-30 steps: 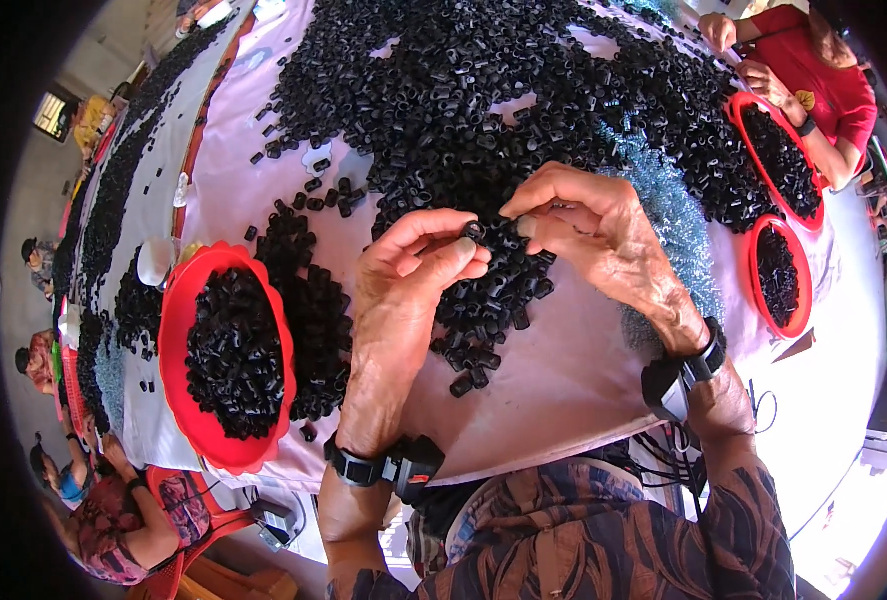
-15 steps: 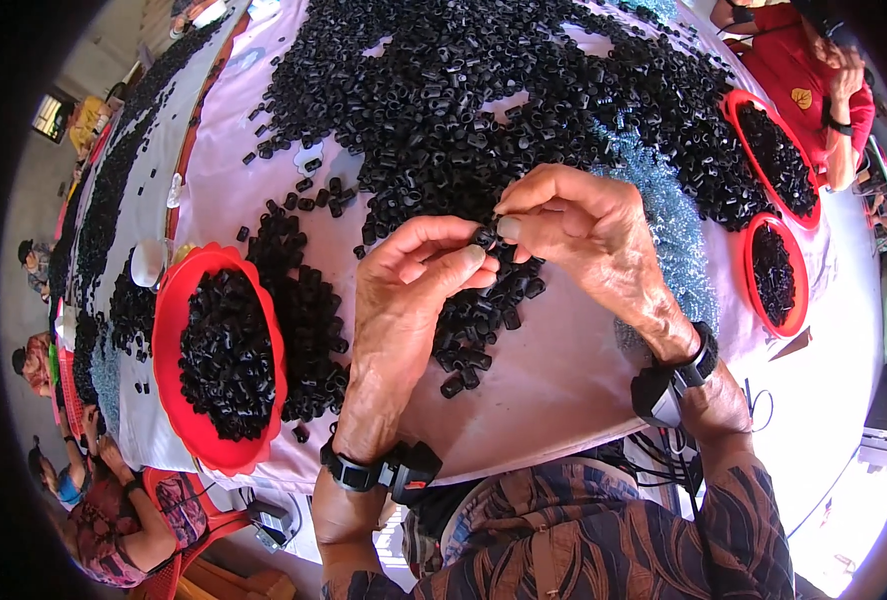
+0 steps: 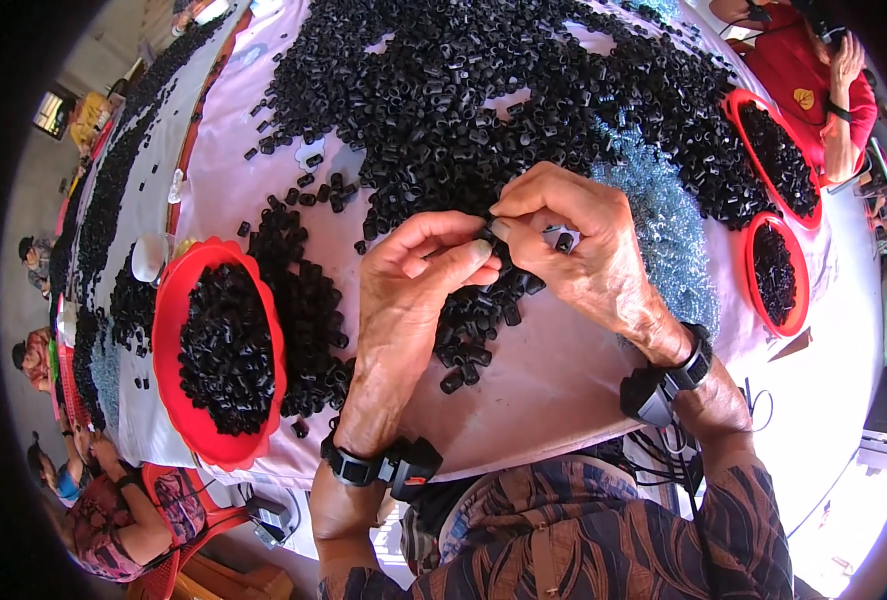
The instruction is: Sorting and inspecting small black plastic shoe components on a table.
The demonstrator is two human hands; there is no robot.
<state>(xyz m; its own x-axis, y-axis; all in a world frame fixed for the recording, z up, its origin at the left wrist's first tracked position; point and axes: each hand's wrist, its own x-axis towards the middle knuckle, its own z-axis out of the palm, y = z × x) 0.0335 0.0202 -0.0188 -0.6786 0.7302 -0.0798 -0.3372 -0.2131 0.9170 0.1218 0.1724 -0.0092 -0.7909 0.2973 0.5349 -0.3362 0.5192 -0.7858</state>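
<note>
My left hand [image 3: 409, 275] and my right hand [image 3: 584, 245] meet fingertip to fingertip over the near side of a large heap of black plastic parts [image 3: 444, 100]. Between the pinched thumbs and forefingers sits a small black plastic part [image 3: 491, 234], mostly covered by the fingers. A second black part [image 3: 565, 241] shows inside the curled fingers of my right hand. Just beyond my right wrist lies a pile of thin silvery springs [image 3: 664, 215]. Loose black parts [image 3: 469, 355] lie below my fingertips on the pink cloth [image 3: 544, 370].
A red scalloped basin [image 3: 172, 400] full of black parts stands left of my left forearm, beside a white cup [image 3: 149, 258]. Two red basins [image 3: 802, 315] [image 3: 812, 215] sit at the right, near a person in red [image 3: 794, 70]. Other people work at a table on the left.
My right hand has shifted slightly left, its fingers more curled, and the black part inside them has come into sight. My left hand stays almost in place.
</note>
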